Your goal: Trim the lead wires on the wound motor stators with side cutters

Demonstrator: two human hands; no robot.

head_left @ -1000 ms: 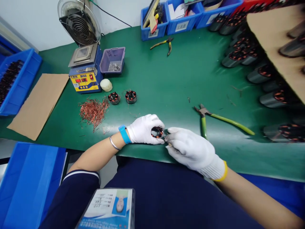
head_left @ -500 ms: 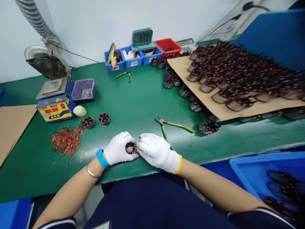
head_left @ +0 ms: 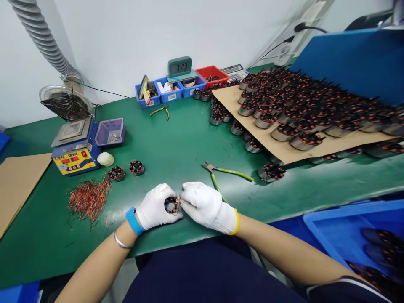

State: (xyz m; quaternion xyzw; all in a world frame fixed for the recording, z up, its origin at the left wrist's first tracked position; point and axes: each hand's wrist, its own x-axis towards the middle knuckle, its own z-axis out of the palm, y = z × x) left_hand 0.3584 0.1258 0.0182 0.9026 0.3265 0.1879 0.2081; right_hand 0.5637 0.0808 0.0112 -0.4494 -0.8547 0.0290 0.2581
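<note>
My left hand [head_left: 157, 206], in a white glove, is wrapped round a small motor stator [head_left: 171, 205] with copper windings, its round opening facing up at the table's front edge. My right hand [head_left: 203, 207], also gloved, is closed in a pinch at the stator's right rim. A thin wire end seems to lie between its thumb and forefinger; the fingertips partly hide it. Just beyond the right hand lie green-handled cutting pliers [head_left: 212, 168], jaws apart. Two more wound stators [head_left: 136, 167] sit to the left, near a heap of copper wire scraps [head_left: 90, 198].
A solder pot [head_left: 75, 158] with a fan behind it and a purple bin [head_left: 110, 132] stand at left. Blue bins [head_left: 172, 97], a red bin [head_left: 212, 75] and a clock [head_left: 179, 67] line the wall. Stacked stators on cardboard [head_left: 274, 147] fill the right. Yellow-handled pliers [head_left: 161, 111] lie behind.
The camera view has shifted, so the table's things appear slightly lower. My left hand still holds the stator, tilted a little differently; my right fingers stay pinched at its rim.
</note>
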